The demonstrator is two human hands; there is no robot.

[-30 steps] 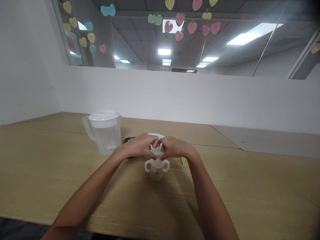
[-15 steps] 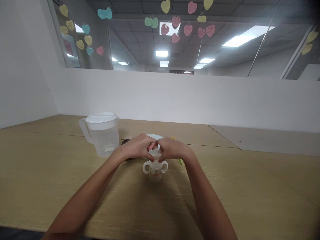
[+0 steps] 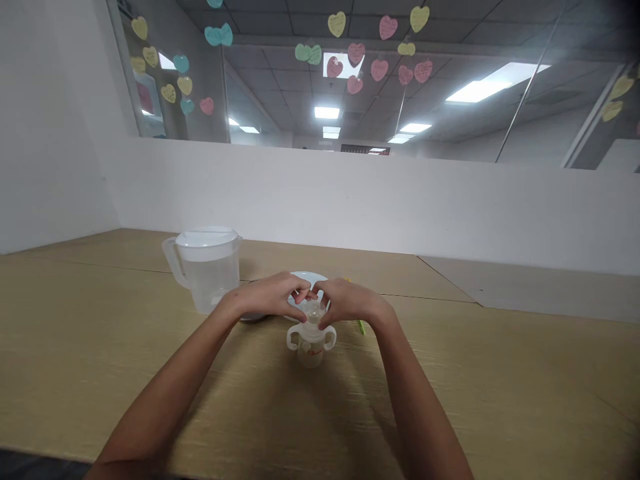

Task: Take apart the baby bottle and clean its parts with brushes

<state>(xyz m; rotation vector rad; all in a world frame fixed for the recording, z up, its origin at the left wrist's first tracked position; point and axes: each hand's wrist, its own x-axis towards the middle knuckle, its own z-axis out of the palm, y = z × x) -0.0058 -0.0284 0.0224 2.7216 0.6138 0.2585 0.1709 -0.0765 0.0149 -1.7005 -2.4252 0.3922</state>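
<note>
Wooden desk (image 3: 100,320), white partition (image 3: 350,200) behind. Two-handled bottle (image 3: 311,350) stands upright on the desk between both hands. Left hand (image 3: 267,297) and right hand (image 3: 350,300) are closed on its clear top (image 3: 313,313), fingertips gripping. Plate (image 3: 307,278) sits just behind. Lidded pitcher (image 3: 205,273) stands left of the hands, dark item (image 3: 253,319) beside it. Small green item (image 3: 361,327) lies just past the right hand.

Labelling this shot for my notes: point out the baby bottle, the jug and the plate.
Baby bottle (image 3: 311,357): head view, on its clear body below the handles.
Jug (image 3: 210,283): head view, on its clear body.
Plate (image 3: 305,276): head view, on its far rim.
</note>
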